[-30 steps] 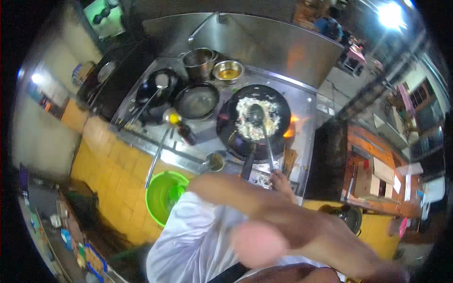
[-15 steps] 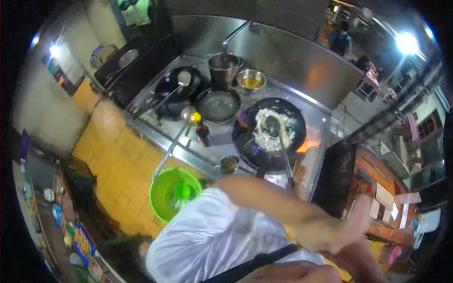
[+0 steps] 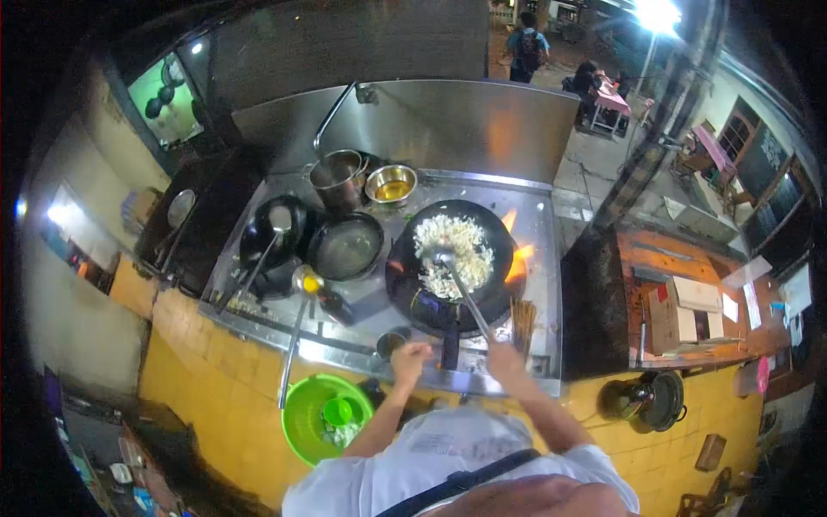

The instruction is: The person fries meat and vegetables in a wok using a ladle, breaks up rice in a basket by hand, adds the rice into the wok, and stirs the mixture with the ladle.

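Note:
My right hand (image 3: 506, 362) is wrapped round the handle of a ladle (image 3: 469, 302). The ladle's bowl rests among white, rice-like pieces of food (image 3: 465, 246) in a large black wok (image 3: 405, 297). Flames (image 3: 518, 264) flare at the wok's right side. Left of the wok's handle (image 3: 450, 343), my left hand (image 3: 411, 362) hovers with its fingers curled together; whatever they may hold is too small to make out. Close by it stands a small metal cup (image 3: 394, 341). Below and to the left, a green bucket (image 3: 297, 435) contains a green scoop (image 3: 339, 410) and white pieces.
A second wok (image 3: 258, 237), a dark pan (image 3: 346, 247), a metal pot (image 3: 338, 183) and a bowl of yellow liquid (image 3: 392, 185) stand on the stove. A dark bottle (image 3: 336, 308) and bundled sticks (image 3: 523, 323) are near the front. A cardboard box (image 3: 685, 314) sits at right.
My left arm, stretched across my body to the right before, has swung back left near the wok handle. The ladle has shifted within the food. The camera view has turned.

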Demonstrator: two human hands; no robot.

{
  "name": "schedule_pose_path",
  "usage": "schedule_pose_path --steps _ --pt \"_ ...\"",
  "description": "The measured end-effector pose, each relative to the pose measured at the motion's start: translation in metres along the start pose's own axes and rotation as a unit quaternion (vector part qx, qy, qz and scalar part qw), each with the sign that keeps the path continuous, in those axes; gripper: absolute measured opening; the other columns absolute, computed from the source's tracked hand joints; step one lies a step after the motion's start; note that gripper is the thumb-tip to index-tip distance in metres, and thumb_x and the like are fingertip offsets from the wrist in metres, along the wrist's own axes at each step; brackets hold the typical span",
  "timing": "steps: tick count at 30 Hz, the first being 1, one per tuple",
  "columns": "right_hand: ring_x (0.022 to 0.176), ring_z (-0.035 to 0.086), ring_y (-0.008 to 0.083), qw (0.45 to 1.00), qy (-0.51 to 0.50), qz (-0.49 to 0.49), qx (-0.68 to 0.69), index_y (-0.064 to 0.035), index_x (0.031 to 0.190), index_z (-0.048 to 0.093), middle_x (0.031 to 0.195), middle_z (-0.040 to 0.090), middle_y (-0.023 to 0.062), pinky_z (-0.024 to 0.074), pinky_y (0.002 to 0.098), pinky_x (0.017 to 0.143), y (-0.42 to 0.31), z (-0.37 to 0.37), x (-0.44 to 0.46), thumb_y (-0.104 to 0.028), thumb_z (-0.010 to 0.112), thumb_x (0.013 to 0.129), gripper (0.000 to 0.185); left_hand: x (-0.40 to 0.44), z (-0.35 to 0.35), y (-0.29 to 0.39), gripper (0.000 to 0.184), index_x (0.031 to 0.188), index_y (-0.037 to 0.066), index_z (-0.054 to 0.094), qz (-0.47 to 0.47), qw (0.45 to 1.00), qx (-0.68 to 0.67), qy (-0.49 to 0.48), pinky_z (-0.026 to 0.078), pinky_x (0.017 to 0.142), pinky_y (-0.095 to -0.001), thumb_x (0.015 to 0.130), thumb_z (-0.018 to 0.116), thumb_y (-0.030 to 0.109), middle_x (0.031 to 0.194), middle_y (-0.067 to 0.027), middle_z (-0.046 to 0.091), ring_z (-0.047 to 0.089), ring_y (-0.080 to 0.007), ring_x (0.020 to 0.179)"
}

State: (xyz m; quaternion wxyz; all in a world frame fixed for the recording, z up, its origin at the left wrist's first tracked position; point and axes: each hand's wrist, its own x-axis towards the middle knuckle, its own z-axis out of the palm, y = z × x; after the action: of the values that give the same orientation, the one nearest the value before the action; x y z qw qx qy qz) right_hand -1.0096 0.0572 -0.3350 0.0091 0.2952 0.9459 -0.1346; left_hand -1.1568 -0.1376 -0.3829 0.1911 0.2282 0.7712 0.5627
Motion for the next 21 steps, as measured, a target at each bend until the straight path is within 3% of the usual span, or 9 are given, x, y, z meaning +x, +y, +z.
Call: schedule_pose_path --steps 4,5,6,8,11,13,14,16,21 --pt "0.063 0.064 0.0324 0.997 -0.044 -0.037 -0.057 -0.0021 0.125 0.039 0.069 0.062 0.0179 0.052 0.0408 0.053 0.014 -0.115 -0.022 -0.012 0.047 0.082 0.044 0.007 0.03 -0.03 0.032 0.101 -0.003 0.057 -0.098 0.981 0.154 0.06 0.051 0.061 -0.0282 0.083 0.06 0.023 0.081 -0.0097 0.065 0.063 -0.0169 0.071" --pt "0.064 0.064 0.03 0.994 -0.034 0.002 -0.101 -0.0037 0.128 0.038 0.07 0.063 0.0152 0.0527 0.0389 0.054 0.013 -0.108 -0.02 -0.012 0.047 0.082 0.048 0.007 0.037 0.004 0.036 0.101 -0.001 0.056 -0.399 0.899 -0.182 -0.01 0.052 0.063 -0.0332 0.083 0.059 0.03 0.086 -0.0103 0.065 0.064 -0.0199 0.071" --pt "0.064 0.064 0.03 0.994 -0.034 0.001 -0.105 -0.0037 0.128 0.038 0.07 0.063 0.0152 0.0527 0.0389 0.054 0.011 -0.088 -0.011 -0.012 0.047 0.082 0.048 0.011 0.05 0.008 0.036 0.101 -0.001 0.056 -0.4 0.897 -0.187 -0.011 0.052 0.063 -0.0332 0.083 0.059 0.03 0.086 -0.0103 0.065 0.064 -0.0199 0.071" --pt "0.062 0.065 0.0275 0.992 0.03 0.03 -0.12 -0.0038 0.125 0.042 0.07 0.064 0.013 0.0528 0.0384 0.053 0.0 -0.038 0.004 -0.012 0.048 0.082 0.044 0.017 0.064 -0.002 0.034 0.097 0.0 0.055 -0.422 0.792 -0.391 -0.205 0.053 0.061 -0.0345 0.082 0.061 0.03 0.087 -0.0086 0.062 0.061 -0.0194 0.064" --pt "0.069 0.063 0.0332 0.998 -0.046 -0.017 -0.04 0.0007 0.124 0.04 0.074 0.062 0.0189 0.052 0.0413 0.061 0.008 -0.034 -0.002 -0.013 0.05 0.081 0.046 0.033 0.087 -0.025 0.026 0.089 0.001 0.054 -0.373 0.761 -0.468 -0.25 0.051 0.057 -0.032 0.082 0.061 0.025 0.078 -0.0059 0.059 0.056 -0.016 0.058" --pt "0.078 0.06 0.0378 0.992 -0.105 -0.074 0.009 -0.0018 0.121 0.044 0.08 0.06 0.0231 0.0491 0.0442 0.071 0.017 -0.101 -0.014 -0.014 0.05 0.079 0.044 0.025 0.105 0.004 0.02 0.084 0.002 0.053 -0.374 0.805 -0.429 -0.168 0.049 0.054 -0.0308 0.082 0.06 0.021 0.073 -0.0047 0.057 0.055 -0.0146 0.056" --pt "0.08 0.061 0.0352 0.992 -0.119 0.021 0.025 -0.0098 0.115 0.05 0.083 0.061 0.0211 0.0492 0.0442 0.071 0.002 -0.161 -0.033 -0.015 0.049 0.078 0.038 0.017 0.106 0.03 0.015 0.079 0.004 0.052 -0.377 0.842 -0.377 -0.085 0.047 0.052 -0.0295 0.082 0.059 0.017 0.068 -0.0034 0.055 0.053 -0.0132 0.053" --pt "0.083 0.06 0.0332 0.994 -0.106 -0.01 -0.021 -0.0138 0.112 0.052 0.085 0.061 0.02 0.0488 0.0415 0.075 0.014 -0.195 -0.041 -0.014 0.052 0.077 0.036 -0.007 0.08 0.137 0.012 0.074 0.006 0.05 -0.365 0.68 -0.615 -0.163 0.044 0.05 -0.0273 0.081 0.058 0.012 0.063 -0.0019 0.052 0.051 -0.0123 0.053" --pt "0.081 0.058 0.0372 0.984 -0.127 -0.116 0.042 -0.0088 0.11 0.052 0.086 0.061 0.0207 0.0475 0.0434 0.072 0.019 -0.192 -0.052 -0.012 0.051 0.076 0.034 0.002 0.042 0.125 0.009 0.077 0.005 0.048 -0.384 0.713 -0.534 -0.243 0.043 0.054 -0.0244 0.083 0.054 0.009 0.064 -0.0016 0.049 0.049 -0.0109 0.056"
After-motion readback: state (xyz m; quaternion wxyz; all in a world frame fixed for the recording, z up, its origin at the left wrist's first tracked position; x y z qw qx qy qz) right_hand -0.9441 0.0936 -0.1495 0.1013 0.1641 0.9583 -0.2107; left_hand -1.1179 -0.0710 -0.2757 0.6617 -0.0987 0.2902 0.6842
